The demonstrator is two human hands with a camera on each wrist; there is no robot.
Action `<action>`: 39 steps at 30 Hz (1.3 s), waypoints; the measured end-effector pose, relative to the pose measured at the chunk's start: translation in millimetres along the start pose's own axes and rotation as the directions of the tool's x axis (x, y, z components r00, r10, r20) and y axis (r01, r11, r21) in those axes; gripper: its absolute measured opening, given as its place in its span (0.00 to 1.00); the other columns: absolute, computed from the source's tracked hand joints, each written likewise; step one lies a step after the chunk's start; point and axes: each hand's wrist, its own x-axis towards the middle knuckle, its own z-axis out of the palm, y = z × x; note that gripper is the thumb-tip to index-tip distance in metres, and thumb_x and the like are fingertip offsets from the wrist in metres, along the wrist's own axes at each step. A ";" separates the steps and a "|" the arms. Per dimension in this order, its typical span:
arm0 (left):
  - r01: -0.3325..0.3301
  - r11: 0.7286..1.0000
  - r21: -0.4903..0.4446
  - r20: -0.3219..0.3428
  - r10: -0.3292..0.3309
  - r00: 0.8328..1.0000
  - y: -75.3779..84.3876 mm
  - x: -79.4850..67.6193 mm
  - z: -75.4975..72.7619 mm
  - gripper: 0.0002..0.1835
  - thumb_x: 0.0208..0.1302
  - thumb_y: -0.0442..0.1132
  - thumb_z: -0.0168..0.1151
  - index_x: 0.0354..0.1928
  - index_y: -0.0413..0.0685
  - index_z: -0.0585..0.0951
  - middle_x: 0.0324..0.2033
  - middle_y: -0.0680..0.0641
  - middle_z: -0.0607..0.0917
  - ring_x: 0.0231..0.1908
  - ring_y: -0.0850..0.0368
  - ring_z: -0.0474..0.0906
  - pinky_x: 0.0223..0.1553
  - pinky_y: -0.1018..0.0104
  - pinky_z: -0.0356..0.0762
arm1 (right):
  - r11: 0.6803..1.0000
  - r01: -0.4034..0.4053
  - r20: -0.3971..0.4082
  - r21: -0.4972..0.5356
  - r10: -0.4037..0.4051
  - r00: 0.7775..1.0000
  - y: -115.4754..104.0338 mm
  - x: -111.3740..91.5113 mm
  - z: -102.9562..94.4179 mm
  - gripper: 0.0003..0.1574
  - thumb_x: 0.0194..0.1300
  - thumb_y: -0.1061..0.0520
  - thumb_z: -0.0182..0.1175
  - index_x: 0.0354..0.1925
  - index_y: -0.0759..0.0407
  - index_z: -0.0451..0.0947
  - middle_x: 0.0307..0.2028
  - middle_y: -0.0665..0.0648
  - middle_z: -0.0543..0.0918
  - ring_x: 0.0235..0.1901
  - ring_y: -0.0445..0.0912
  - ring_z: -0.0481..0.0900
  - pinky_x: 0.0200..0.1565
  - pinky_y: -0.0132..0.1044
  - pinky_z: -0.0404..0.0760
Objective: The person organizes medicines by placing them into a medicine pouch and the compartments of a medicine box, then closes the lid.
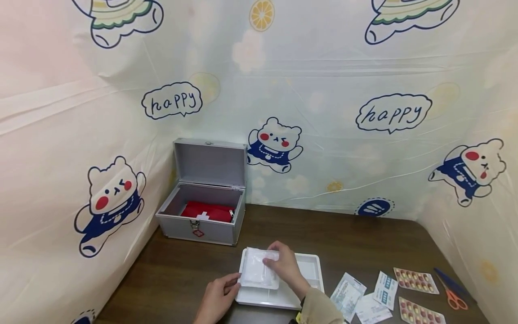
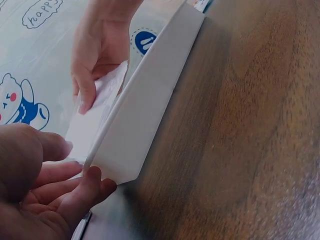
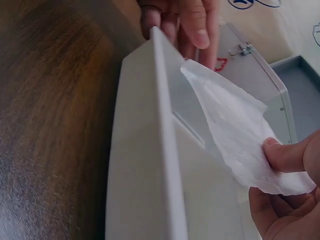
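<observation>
My right hand [image 1: 286, 265] pinches a flat white packet [image 1: 259, 269] with a crinkled clear wrapping, thumb on top and fingers beneath. In the right wrist view the packet [image 3: 232, 125] is tilted over a white divided tray [image 1: 283, 299], above its inner partition. At the tray's left end is my left hand [image 1: 220, 294]. In the left wrist view, fingertips of the left hand [image 2: 55, 185] touch the outer corner of the tray [image 2: 145, 110], while the thumb stands apart over its rim, close to the packet.
A grey metal case [image 1: 206, 227] stands lid-up at the back left, holding a red pouch [image 1: 210, 210]. To the right lie paper packets [image 1: 349, 294], pill blister packs [image 1: 416, 281] and orange-handled scissors [image 1: 456, 301] on the brown table [image 1: 303, 229]. Printed sheeting [image 1: 323, 148] surrounds the table.
</observation>
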 end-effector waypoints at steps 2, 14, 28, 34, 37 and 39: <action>-0.001 1.000 -0.014 -0.002 0.001 1.000 0.0 0.4 0.9 0.16 0.62 0.32 0.68 0.51 0.33 0.84 0.44 0.34 0.88 0.42 0.48 0.88 0.40 0.69 0.86 | 0.998 0.048 -0.018 -0.042 -0.048 0.999 0.7 -0.8 6.1 0.16 0.49 0.65 0.74 0.35 0.60 0.78 0.40 0.62 0.87 0.44 0.57 0.83 0.50 0.52 0.80; 0.014 1.000 -0.027 -0.021 -0.014 1.000 2.2 1.6 3.8 0.18 0.55 0.27 0.71 0.50 0.33 0.83 0.44 0.32 0.87 0.41 0.45 0.88 0.39 0.65 0.87 | 0.932 0.089 -0.070 -0.351 -0.121 0.990 4.2 -10.0 29.8 0.17 0.48 0.58 0.78 0.32 0.54 0.78 0.36 0.53 0.75 0.40 0.47 0.70 0.38 0.39 0.76; 0.026 0.999 -0.022 -0.024 -0.027 0.999 5.1 -0.4 5.0 0.18 0.54 0.27 0.71 0.49 0.32 0.83 0.44 0.31 0.87 0.42 0.44 0.88 0.39 0.65 0.87 | 0.817 0.349 0.096 -0.459 -0.345 0.934 -5.0 -28.8 -3.2 0.08 0.58 0.57 0.71 0.37 0.53 0.83 0.46 0.54 0.84 0.50 0.50 0.80 0.52 0.49 0.80; 0.018 1.000 -0.015 -0.038 -0.019 0.999 4.7 -0.1 3.6 0.18 0.54 0.26 0.71 0.49 0.32 0.83 0.45 0.31 0.87 0.42 0.43 0.88 0.39 0.64 0.87 | 0.544 0.539 0.357 -0.643 -0.410 0.839 -10.9 -49.7 -5.5 0.17 0.66 0.48 0.64 0.49 0.54 0.84 0.53 0.54 0.86 0.58 0.48 0.81 0.58 0.54 0.79; 0.002 1.000 -0.010 -0.037 -0.003 0.999 4.0 -0.2 4.1 0.18 0.54 0.26 0.71 0.49 0.32 0.83 0.44 0.31 0.87 0.41 0.43 0.88 0.38 0.64 0.87 | 0.459 0.537 0.430 -0.708 -0.324 0.843 -14.4 -56.5 1.9 0.28 0.69 0.38 0.57 0.56 0.53 0.82 0.60 0.56 0.82 0.64 0.52 0.77 0.62 0.57 0.75; -0.001 1.000 -0.015 -0.037 0.000 0.999 3.3 -0.5 5.4 0.18 0.54 0.26 0.71 0.49 0.33 0.83 0.44 0.31 0.87 0.41 0.43 0.88 0.38 0.64 0.87 | 0.442 0.516 0.443 -0.734 -0.265 0.856 -17.1 -58.7 7.2 0.35 0.69 0.32 0.53 0.59 0.53 0.80 0.62 0.58 0.80 0.66 0.54 0.74 0.65 0.56 0.72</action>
